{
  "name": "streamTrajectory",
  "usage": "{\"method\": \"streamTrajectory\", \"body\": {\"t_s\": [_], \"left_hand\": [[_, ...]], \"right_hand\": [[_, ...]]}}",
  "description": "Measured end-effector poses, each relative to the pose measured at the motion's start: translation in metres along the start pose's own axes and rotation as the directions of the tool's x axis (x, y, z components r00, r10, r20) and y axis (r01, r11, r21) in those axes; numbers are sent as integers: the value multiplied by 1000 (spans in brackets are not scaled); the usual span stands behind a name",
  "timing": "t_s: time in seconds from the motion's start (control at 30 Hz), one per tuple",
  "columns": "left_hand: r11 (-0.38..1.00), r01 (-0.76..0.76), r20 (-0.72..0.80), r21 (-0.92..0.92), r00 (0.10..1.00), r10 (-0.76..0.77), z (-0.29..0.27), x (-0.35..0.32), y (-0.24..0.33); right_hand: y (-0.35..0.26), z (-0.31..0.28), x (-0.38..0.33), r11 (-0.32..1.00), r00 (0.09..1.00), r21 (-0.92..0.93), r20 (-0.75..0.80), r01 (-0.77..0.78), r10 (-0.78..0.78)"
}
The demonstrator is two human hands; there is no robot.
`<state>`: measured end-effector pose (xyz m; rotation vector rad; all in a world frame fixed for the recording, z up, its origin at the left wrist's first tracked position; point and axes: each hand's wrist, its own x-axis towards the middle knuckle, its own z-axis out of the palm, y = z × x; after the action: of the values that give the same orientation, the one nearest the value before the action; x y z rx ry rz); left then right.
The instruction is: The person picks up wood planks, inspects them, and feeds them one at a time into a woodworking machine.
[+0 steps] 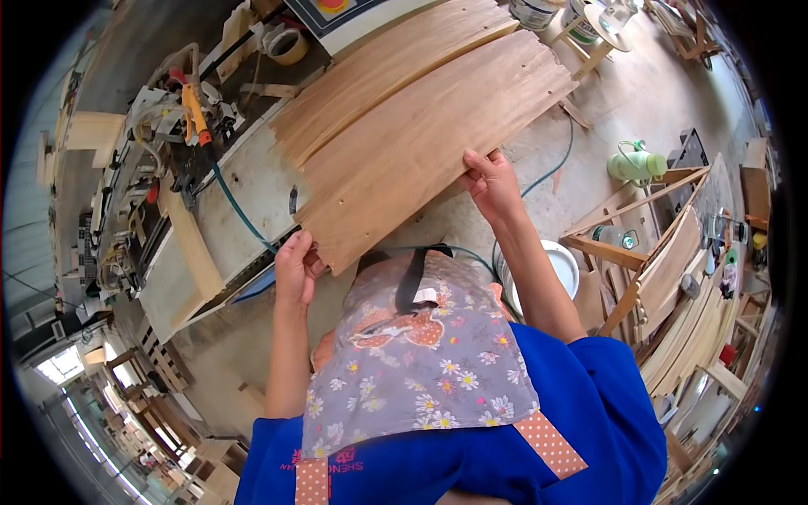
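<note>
A yellow and red round label point(331, 4) sits on the pale machine panel at the top edge. My left hand point(296, 268) pinches the near corner of the thin, curved, tan wood veneer sheet point(421, 139), fingers curled over its edge. My right hand point(490, 183) grips the sheet's right edge, thumb on top. The sheet lies half on the scuffed white tabletop point(257, 181), overlapping 1 similar grainy veneer sheet point(379, 67) behind it. A green plastic jug point(637, 165) stands on the floor
</note>
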<state>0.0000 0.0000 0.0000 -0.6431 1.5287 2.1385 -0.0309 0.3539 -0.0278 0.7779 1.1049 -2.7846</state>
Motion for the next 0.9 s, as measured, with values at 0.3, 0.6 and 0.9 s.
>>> {"method": "streamTrajectory", "body": {"t_s": [0.3, 0.6, 0.9], "left_hand": [[986, -94, -72, 135, 992, 105, -3, 13, 18], [981, -103, -24, 165, 994, 108, -31, 110, 77], [995, -78, 48, 59, 996, 75, -47, 168, 87]], "right_hand": [[3, 37, 26, 1000, 999, 8, -23, 23, -23], [4, 81, 114, 992, 999, -127, -48, 18, -24], [15, 89, 157, 990, 989, -140, -141, 24, -43]]}}
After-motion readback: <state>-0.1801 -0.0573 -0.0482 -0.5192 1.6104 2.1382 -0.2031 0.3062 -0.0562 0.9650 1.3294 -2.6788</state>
